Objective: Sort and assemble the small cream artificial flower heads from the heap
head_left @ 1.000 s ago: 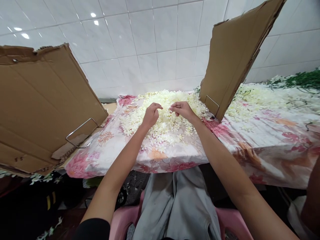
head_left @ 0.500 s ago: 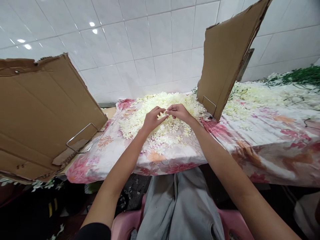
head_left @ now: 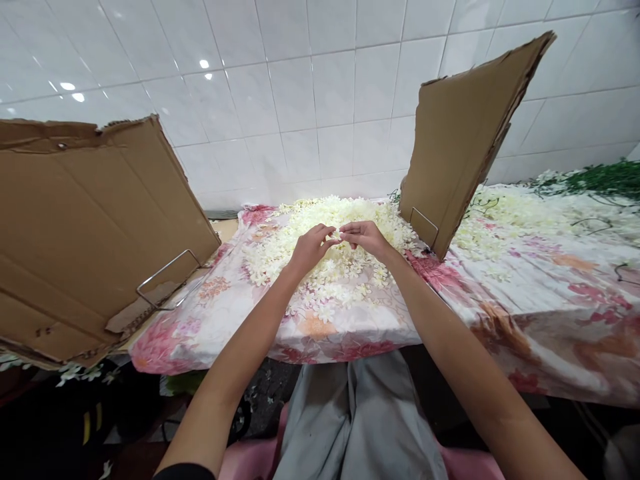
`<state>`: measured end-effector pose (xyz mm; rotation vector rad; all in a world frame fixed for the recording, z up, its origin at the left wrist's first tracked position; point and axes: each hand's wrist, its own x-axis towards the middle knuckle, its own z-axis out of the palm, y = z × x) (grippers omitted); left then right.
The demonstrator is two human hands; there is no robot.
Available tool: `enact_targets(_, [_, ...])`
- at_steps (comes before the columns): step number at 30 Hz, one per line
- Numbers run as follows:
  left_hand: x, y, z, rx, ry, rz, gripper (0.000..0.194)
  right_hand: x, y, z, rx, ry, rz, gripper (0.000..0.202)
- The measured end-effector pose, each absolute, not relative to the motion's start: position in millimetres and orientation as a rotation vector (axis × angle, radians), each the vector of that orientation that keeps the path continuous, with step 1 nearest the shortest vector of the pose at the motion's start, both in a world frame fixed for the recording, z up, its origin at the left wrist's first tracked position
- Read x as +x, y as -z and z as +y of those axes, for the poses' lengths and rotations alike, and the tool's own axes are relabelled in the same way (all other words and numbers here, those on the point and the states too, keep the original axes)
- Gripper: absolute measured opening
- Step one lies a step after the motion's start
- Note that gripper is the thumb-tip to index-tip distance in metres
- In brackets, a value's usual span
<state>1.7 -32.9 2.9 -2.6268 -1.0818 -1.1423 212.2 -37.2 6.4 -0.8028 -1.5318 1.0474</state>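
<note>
A heap of small cream-white flowers [head_left: 350, 267] lies on the floral cloth [head_left: 200, 327], with loose ones scattered toward the front. Over the middle of the heap, my left hand [head_left: 311, 248] has thumb and fingertips pinched around something too small and pale to make out against the flowers. Close by on its right is my right hand [head_left: 366, 237], its fingers also drawn together in a pinch, the tips almost touching those of my left hand. What sits between the right fingertips is too small to name.
Cardboard panels stand at the left [head_left: 90, 233] and right [head_left: 460, 140], each with a wire bracket at its base. A tiled wall [head_left: 330, 87] rises behind. More white flowers [head_left: 520, 213] and green stems [head_left: 605, 181] lie at the right.
The view has tilted up a little, so the table sits lower in the picture. The fingertips of both hands have come slightly apart, and both hands remain over the heap.
</note>
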Motion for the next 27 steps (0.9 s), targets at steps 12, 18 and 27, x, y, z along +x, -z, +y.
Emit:
enact_targets(12, [11, 2, -33, -2.54, 1.268, -1.039, 0.039, 213, -2, -33, -0.804, -1.167, -1.357, 0.06])
enact_targets(18, [14, 3, -34, -2.486, 1.225, -1.072, 0.037, 210, 1, -33, -0.855, -1.082, -1.466, 0.053])
enact_targets(27, [12, 10, -25, -2.45, 1.168, -1.133, 0.036, 204, 4, -33, -0.846, -0.899, -1.584, 0.055])
